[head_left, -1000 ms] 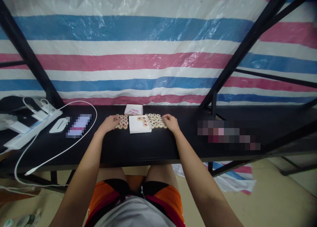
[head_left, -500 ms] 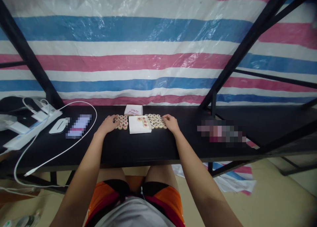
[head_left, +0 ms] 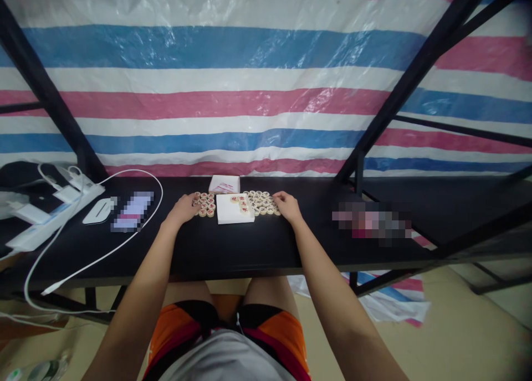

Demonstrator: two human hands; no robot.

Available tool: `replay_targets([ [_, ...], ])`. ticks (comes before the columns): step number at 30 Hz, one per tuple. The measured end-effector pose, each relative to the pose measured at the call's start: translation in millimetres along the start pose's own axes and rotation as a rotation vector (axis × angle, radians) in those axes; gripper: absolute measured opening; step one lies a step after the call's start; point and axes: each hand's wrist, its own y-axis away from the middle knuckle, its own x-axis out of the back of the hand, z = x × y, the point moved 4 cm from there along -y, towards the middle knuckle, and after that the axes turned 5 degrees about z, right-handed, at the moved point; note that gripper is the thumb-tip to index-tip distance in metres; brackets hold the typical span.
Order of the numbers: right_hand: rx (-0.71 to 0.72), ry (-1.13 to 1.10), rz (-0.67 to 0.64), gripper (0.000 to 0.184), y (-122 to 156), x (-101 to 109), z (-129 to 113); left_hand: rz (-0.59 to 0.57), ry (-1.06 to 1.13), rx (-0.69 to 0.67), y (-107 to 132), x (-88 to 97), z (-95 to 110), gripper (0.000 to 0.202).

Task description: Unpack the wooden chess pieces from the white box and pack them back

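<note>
My left hand (head_left: pixel 185 208) lies on the black table (head_left: pixel 233 248), its fingers touching a cluster of round wooden game pieces (head_left: pixel 204 205) with red marks. My right hand (head_left: pixel 286 205) rests at the right end of a second cluster of pieces (head_left: pixel 262 202), fingers curved over them. A white flat box (head_left: pixel 234 209) sits between the hands, with a few pieces on its far right corner. A smaller white box (head_left: pixel 224 184) with red print stands behind it. The fingertips are too small to show whether they pinch a piece.
At the left lie a white power strip (head_left: pixel 50 217) with plugs and a looping white cable (head_left: pixel 124 226), a white mouse (head_left: pixel 97 210) and a blurred phone (head_left: pixel 132 210). Black metal frame bars (head_left: pixel 399 93) rise at both sides. A striped tarpaulin (head_left: pixel 233 82) hangs behind.
</note>
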Motion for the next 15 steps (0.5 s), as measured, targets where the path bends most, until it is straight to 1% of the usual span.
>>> replay_targets([
  [9, 0.000, -0.009, 0.006, 0.025, -0.9, -1.9, 2.3, -0.016, 0.002, 0.032, -1.0, -1.5, -3.9, 0.039],
  [15, 0.007, -0.005, 0.007, 0.025, -0.7, -1.2, 2.2, 0.001, 0.006, 0.045, 0.9, 3.6, -0.9, 0.038],
])
